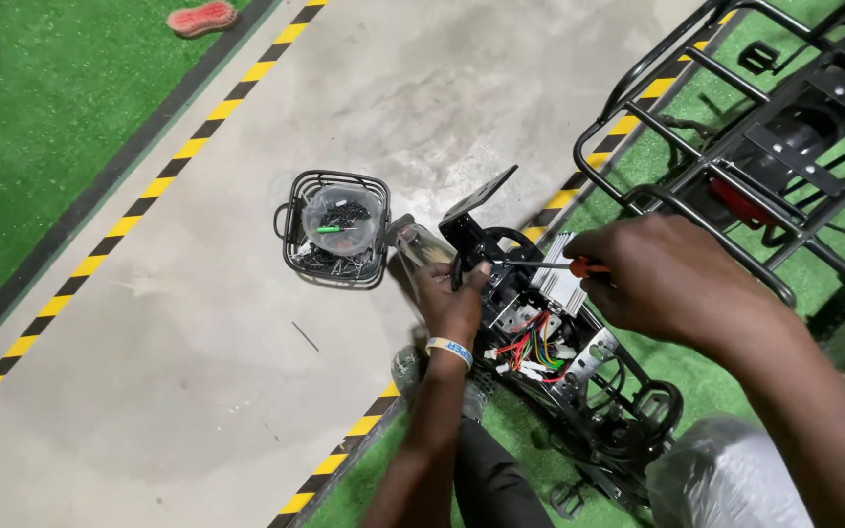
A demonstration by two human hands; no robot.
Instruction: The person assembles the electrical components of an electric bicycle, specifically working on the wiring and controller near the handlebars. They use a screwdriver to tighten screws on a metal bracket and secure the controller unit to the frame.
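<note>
A black metal frame assembly [579, 391] lies on the floor with a bundle of coloured wires [537, 350] and a silver finned box [559, 284] in it. My left hand [450, 298], with a band on its wrist, grips the black part at the frame's upper end. My right hand [662, 279] holds an orange-handled screwdriver [550, 264], whose thin shaft points left to the black part beside my left fingers.
A black wire basket [300, 200] stands on the concrete floor and holds a clear tub of dark small parts [342, 217]. A large black rack frame [735, 127] fills the upper right. Yellow-black striped tape [139, 200] borders green turf. A red sandal [202, 18] lies top left.
</note>
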